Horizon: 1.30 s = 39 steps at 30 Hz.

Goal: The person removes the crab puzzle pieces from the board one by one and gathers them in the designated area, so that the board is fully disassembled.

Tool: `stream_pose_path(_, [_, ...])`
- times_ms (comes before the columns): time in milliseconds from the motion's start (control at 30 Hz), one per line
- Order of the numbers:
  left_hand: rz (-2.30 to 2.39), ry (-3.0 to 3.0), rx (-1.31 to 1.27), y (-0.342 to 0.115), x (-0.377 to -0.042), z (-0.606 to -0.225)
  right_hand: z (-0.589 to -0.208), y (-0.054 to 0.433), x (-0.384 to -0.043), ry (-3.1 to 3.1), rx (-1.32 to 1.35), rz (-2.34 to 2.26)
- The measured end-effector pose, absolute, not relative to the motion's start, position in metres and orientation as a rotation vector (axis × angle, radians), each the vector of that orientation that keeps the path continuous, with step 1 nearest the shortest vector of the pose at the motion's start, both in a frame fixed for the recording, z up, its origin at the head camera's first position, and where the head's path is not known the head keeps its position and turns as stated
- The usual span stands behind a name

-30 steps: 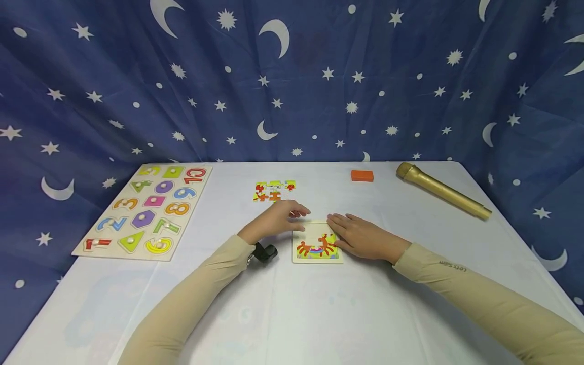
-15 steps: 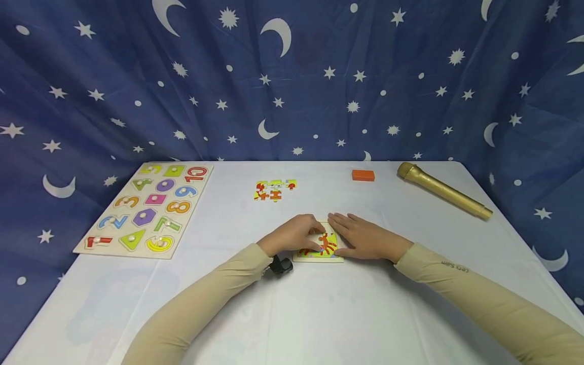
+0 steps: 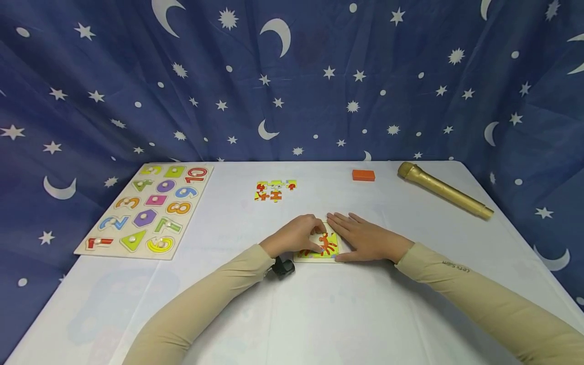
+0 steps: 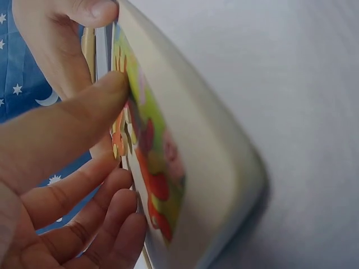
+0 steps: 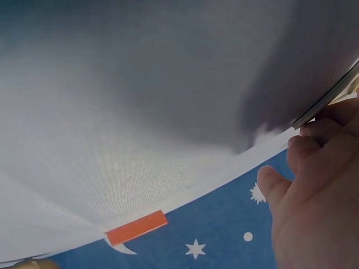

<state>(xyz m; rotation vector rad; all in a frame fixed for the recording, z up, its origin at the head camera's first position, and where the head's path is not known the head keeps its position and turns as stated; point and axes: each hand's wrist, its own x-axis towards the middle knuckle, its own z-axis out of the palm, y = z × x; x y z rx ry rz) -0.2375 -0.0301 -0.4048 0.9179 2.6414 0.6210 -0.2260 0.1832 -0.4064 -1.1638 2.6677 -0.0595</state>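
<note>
A small square jigsaw board with an orange crab picture lies in the middle of the white table. My left hand is over its left part, hiding much of the picture. In the left wrist view, its thumb and index finger pinch a puzzle piece at the crab picture, standing slightly proud of the board. The other fingers curl beside the board's far side. My right hand rests along the board's right edge with its fingers stretched out. Several loose puzzle pieces lie beyond my left hand.
A number-and-shape peg board lies on the left of the table. Near the back edge is an orange block. To its right lies a gold microphone. A blue star-and-moon curtain hangs behind the table.
My left hand has moved right and down from the board's upper left onto the crab picture, its thumb and fingers closing there. The right hand has stayed at the right edge.
</note>
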Motion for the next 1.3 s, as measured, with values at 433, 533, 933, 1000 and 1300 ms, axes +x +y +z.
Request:
stream_pose_path(433, [0.857,2.561,0.849,-0.0287,-0.2355,-0.4023,-0.4054,0.183,-0.2258,2.652,-1.149,-0.075])
stream_pose_path(533, [0.897,2.554,0.853,-0.0289,-0.2357,-0.4033,-0.4056,0.1826,-0.2257,2.65,-1.143,-0.078])
stream_pose_path(933, [0.928,2.562,0.866,-0.0271,-0.2374,-0.4044,-0.4052,0.183,-0.2252,2.647,-1.139,-0.096])
stream_pose_path(1000, [0.932,2.56,0.871,-0.0266,-0.2375,-0.4043,-0.405,0.183,-0.2251,2.647,-1.137,-0.094])
stream_pose_path(1300, [0.954,2.566,0.886,-0.0246,-0.2385,-0.4048,-0.4061,0.1831,-0.2258,2.649,-1.132,-0.078])
